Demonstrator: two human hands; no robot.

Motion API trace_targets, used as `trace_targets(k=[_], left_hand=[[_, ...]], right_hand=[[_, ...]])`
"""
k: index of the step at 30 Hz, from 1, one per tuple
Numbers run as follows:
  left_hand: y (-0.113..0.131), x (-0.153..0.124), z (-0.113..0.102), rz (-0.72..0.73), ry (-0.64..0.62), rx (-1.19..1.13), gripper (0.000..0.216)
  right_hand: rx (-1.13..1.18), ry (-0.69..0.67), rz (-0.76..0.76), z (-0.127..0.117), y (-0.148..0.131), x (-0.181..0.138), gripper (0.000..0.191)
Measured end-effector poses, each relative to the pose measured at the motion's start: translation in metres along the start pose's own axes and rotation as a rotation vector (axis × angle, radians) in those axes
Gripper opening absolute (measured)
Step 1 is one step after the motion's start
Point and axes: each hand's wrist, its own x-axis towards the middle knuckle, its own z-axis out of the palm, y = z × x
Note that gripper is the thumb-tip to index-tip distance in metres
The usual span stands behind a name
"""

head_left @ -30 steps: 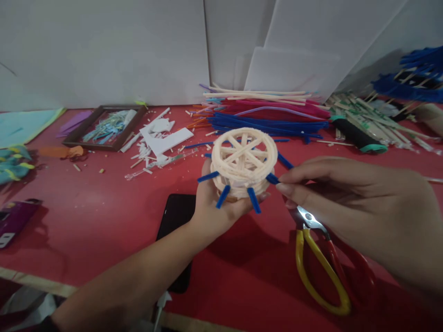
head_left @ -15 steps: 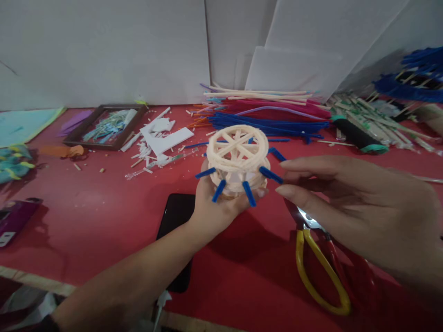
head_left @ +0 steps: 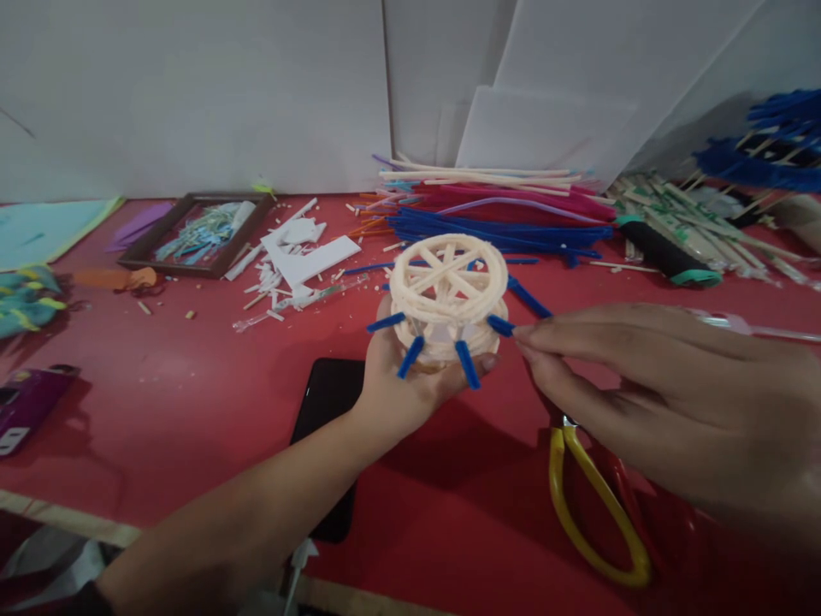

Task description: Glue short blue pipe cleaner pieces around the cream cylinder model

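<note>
Cupped around the underside of a cream, wheel-topped pipe-cleaner frame (head_left: pixel 449 295) is my left hand (head_left: pixel 401 385), holding it above the table. Short blue pipe-cleaner pieces (head_left: pixel 468 364) stick outward from the frame's side. With thumb and forefinger, my right hand (head_left: pixel 641 385) pinches the outer end of one blue pipe-cleaner piece (head_left: pixel 501 326) on the frame's right. Beneath the right hand lie scissors (head_left: pixel 599 513) with a yellow and a red handle; their blades are mostly hidden. A black phone (head_left: pixel 327 402) lies partly under my left forearm.
Blue pipe cleaners (head_left: pixel 500 233) and other coloured ones lie piled along the back. A brown frame tray (head_left: pixel 170 270) holds scraps, with white foam pieces (head_left: pixel 321 261) beside it. A black-and-green roll (head_left: pixel 667 252) and wrapped sticks (head_left: pixel 693 218) lie at right. A purple phone-like object (head_left: pixel 38 406) is at left.
My right hand has closed its thumb and forefinger on the blue piece, after being slightly apart at its tip. The frame has shifted slightly right in view.
</note>
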Motion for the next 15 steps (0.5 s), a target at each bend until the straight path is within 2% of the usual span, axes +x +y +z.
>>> trace_targets(k=[7, 15], left_hand=[[0.0017, -0.0003, 0.0017, -0.006, 0.014, -0.007, 0.093], [-0.0020, 0.0000, 0.0011, 0.015, -0.002, -0.052, 0.084]], right_hand=[[-0.016, 0.007, -0.024, -0.0003, -0.0016, -0.0017, 0.016], [-0.050, 0.018, -0.027, 0.0013, -0.0020, -0.0023, 0.013]])
